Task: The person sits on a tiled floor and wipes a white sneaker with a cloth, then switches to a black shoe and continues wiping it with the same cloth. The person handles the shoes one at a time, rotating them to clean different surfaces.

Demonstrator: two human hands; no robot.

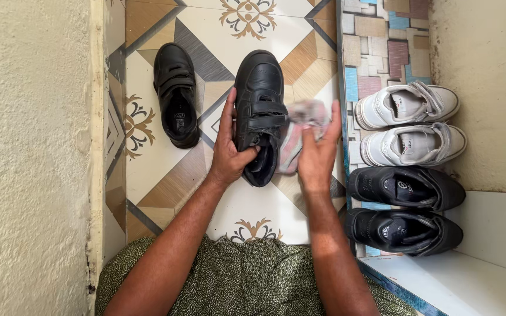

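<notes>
Here the left hand (228, 153) grips a black strap shoe (259, 111) from its left side, thumb hooked into the opening and fingers laid along the outer wall, so the shoe is held with its toe pointing away from the person. The right hand (317, 153) is closed around a crumpled pinkish-grey cloth (301, 126), which presses against the right flank of that shoe, near its straps. The held shoe sits over the patterned tile floor (165, 169), roughly in the middle of the view.

To the left of the held shoe, well apart from it, a second black strap shoe (175, 93) lies flat on the tiles, toe pointing the same way. To the right of the held shoe, past a blue-edged step, a pair of white shoes (411, 123) lies on its side, and just nearer the person a pair of black shoes (405, 210) lies likewise. Below the held shoe, green patterned fabric (247, 281) covers the person's lap.
</notes>
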